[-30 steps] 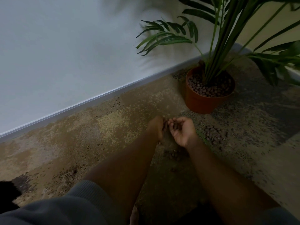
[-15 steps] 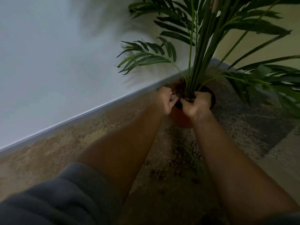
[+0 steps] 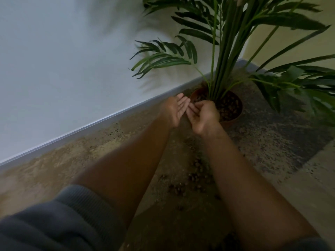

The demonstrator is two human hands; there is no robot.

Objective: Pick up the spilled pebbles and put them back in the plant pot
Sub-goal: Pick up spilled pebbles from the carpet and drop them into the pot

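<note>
An orange-brown plant pot (image 3: 235, 116) stands on the carpet by the wall, filled with brown pebbles around a palm's stems. My left hand (image 3: 176, 109) is spread flat, palm up, just left of the pot's rim, with nothing in it. My right hand (image 3: 203, 113) is beside it at the pot's near rim, palm up, fingers loosely curled and apart; I see no pebbles in it. Spilled pebbles (image 3: 192, 178) lie scattered on the carpet between my forearms, nearer to me than the pot.
A white wall and grey skirting board (image 3: 94, 125) run diagonally on the left. Palm fronds (image 3: 163, 58) hang over the pot and spread to the right. The floor is mottled brown and grey carpet (image 3: 272, 145). My grey sleeve (image 3: 54, 223) fills the lower left.
Both hands rose from the carpet to the pot with pebbles cupped, closed over the rim half a second ago, and now have opened palm up with no pebbles showing.
</note>
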